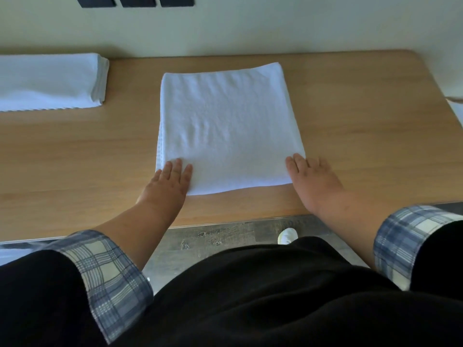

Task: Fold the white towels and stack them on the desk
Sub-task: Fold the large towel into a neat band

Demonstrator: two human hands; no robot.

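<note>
Head view, step: flattening a partly folded white terry towel (229, 126); judged mid-fold, since this rectangle looks wider than the finished ones.
Head view, towel place: flat in the middle of the light wooden desk (363, 126), long side running away from the body, near edge close to the desk's front edge.
Head view, left hand (166, 182): flat and relaxed, fingers straight, fingertips pressing on the near-left corner of the towel, palm over bare desk; gripping nothing.
Head view, right hand (312, 179): likewise flat, fingers straight, lying over the near-right corner, partly on cloth and partly on wood; gripping nothing.
Head view, towel against hands: stretched between the two, both near corners pinned, far edge well beyond reach of the fingertips as placed.
Head view, finished pile: stack of folded white towels (50, 81) at the far left of the desk, well apart from both hands, layered edges facing right.
Head view, next move: probably pinching one side's corners and bringing that side across onto the other, edges matched, then carrying the narrow bundle left onto the pile.
Head view, care needed: soft cloth likely to wrinkle or slide; corners best lifted together.
Head view, surroundings: white object (454, 106) at the right border, kind unclear; dark rectangular wall plates (135, 1) above; blue plaid cuffs (110, 274) on both forearms.
</note>
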